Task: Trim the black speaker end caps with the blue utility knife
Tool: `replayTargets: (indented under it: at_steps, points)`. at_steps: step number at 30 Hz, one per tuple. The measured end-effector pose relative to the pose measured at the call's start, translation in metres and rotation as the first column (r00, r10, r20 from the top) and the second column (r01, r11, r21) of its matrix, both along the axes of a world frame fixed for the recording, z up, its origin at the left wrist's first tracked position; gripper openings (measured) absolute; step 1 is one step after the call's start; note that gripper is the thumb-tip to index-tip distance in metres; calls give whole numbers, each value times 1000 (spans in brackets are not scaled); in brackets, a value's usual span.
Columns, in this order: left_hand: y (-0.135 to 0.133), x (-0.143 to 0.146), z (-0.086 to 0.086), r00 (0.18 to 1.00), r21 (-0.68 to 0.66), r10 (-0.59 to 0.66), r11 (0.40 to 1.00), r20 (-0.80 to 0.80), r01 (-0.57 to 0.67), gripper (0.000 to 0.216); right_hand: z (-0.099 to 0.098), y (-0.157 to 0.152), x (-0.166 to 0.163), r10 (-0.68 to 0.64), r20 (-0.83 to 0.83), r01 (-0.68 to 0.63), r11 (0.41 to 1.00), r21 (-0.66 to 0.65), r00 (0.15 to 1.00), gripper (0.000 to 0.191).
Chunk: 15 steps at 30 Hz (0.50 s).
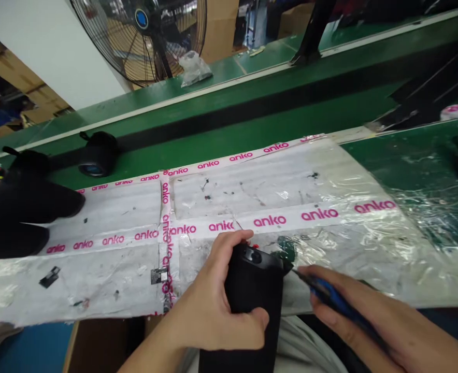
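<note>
White tape repeating pink "anko" crosses the plastic-covered bench, and nearer me than the tape my left hand clasps a matte-black body, long axis running tapeward, glossy buttoned end foremost, while my right hand pinches a blue tool, its blurred tip seemingly touching that end.

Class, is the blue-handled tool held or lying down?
Held: the right hand grips the blue-handled tool, its tip near the black device.

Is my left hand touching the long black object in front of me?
Touching. The head view shows it: the left hand grips the long black object, its thumb lying across the face.
</note>
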<state>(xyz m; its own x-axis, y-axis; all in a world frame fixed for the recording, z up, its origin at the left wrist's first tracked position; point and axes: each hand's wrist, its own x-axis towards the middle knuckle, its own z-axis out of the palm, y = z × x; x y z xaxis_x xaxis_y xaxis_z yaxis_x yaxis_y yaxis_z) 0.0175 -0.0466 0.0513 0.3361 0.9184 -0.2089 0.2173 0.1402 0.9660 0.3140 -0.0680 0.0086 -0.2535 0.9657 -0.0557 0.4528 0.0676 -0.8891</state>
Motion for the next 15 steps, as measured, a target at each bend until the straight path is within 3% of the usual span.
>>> replayTargets:
  at_steps: [7, 15]
  points:
    - [2, 15, 16, 995, 3, -10, 1000, -102, 10, 99, 18, 23, -33, 52, 168, -79, 984, 158, 984, 64]
    - [9, 21, 26, 996, -110, -25, 994, -84, 16, 96, 14, 11, -20, 97, 381, -224, 926, 304, 919, 59]
